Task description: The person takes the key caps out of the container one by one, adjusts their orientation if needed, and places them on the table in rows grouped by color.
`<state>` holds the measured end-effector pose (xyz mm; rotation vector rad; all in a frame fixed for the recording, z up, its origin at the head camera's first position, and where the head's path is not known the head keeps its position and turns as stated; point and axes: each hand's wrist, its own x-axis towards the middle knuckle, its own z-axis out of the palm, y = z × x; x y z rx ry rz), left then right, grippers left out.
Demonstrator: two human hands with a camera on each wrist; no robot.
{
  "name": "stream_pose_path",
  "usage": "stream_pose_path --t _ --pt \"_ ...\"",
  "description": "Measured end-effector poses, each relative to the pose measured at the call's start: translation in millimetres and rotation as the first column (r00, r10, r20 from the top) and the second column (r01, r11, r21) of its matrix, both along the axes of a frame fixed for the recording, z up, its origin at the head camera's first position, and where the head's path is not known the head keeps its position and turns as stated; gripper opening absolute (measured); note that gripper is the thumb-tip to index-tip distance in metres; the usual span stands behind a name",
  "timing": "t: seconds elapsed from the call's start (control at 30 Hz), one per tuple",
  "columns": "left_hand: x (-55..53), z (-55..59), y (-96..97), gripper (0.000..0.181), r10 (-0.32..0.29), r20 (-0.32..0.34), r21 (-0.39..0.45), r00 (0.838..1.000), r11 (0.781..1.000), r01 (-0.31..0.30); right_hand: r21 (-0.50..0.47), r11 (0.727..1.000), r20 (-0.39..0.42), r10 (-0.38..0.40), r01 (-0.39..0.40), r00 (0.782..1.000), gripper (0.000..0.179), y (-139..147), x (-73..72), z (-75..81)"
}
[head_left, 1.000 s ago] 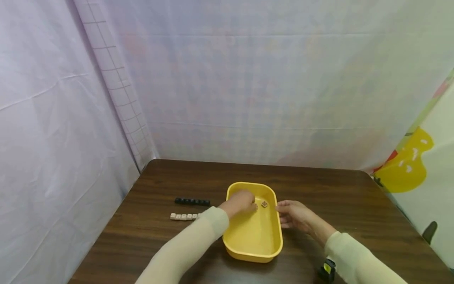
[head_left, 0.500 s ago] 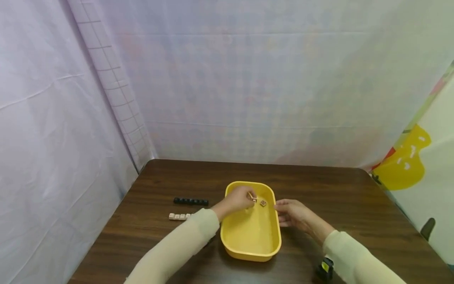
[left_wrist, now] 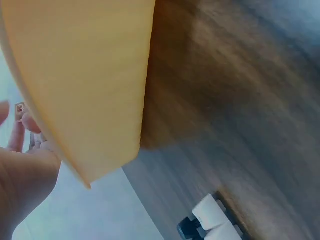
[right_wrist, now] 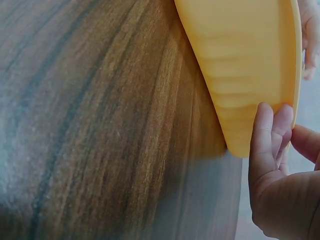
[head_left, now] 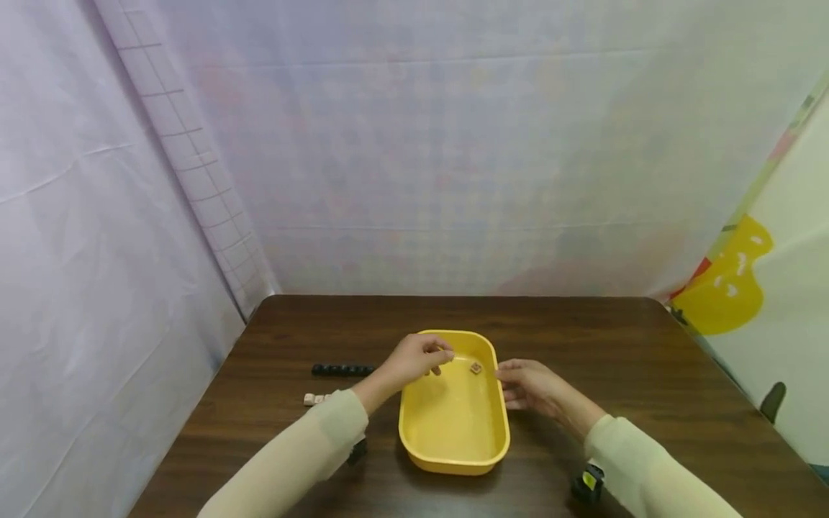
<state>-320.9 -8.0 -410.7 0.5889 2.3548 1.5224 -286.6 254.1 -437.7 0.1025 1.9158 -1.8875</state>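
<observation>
A yellow tray [head_left: 453,432] stands on the table, with one small pinkish-brown keycap [head_left: 476,367] in its far right part. My left hand [head_left: 417,357] is raised over the tray's left rim. In the left wrist view, a small brown keycap [left_wrist: 20,108] shows pinched at its fingertips. My right hand [head_left: 532,388] holds the tray's right side, thumb at the rim and fingers against the outer wall [right_wrist: 235,75]. Left of the tray lies a row of black keycaps [head_left: 342,370]. Nearer, a row of white keycaps [head_left: 312,399] is partly hidden by the left arm.
The dark wooden table [head_left: 583,331] has its far edge against a pale curtain [head_left: 440,180]. Another white curtain [head_left: 97,252] hangs on the left. A black wrist device [head_left: 588,483] sits under the right sleeve.
My left hand has lifted from inside the tray and moved left to its rim, taking one keycap; a single keycap is visible inside now. The right hand keeps its hold on the tray.
</observation>
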Motion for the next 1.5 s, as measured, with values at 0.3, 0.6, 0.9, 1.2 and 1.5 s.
stream_pose_path --t 0.3,0.6,0.9,1.2,1.5 --pt "3.5 7.0 -26.4 0.031 0.063 0.003 0.035 0.998 0.997 -0.063 -0.016 1.000 -0.007 0.013 -0.013 1.000 0.023 -0.4 -0.2 -2.6" --pt "1.4 -0.6 -64.2 0.027 0.112 -0.003 0.123 0.994 0.986 -0.110 -0.003 1.000 -0.001 -0.008 0.008 1.000 0.029 4.3 -0.9 -5.7" --pt "1.7 -8.0 -120.9 0.030 0.222 -0.034 0.089 0.975 0.972 -0.218 0.015 1.000 -0.005 -0.013 0.014 1.000 0.030 1.5 1.7 -5.0" --pt "3.4 -25.8 -177.0 0.028 0.294 -0.059 0.056 0.954 0.955 -0.291 0.022 0.999 0.006 -0.034 0.034 0.999 0.030 -1.9 3.6 -1.1" --pt "5.0 -40.6 -220.4 0.028 0.326 -0.124 -0.071 0.937 0.939 -0.336 0.024 0.999 0.003 -0.044 0.043 0.999 0.031 -5.7 2.8 -2.9"
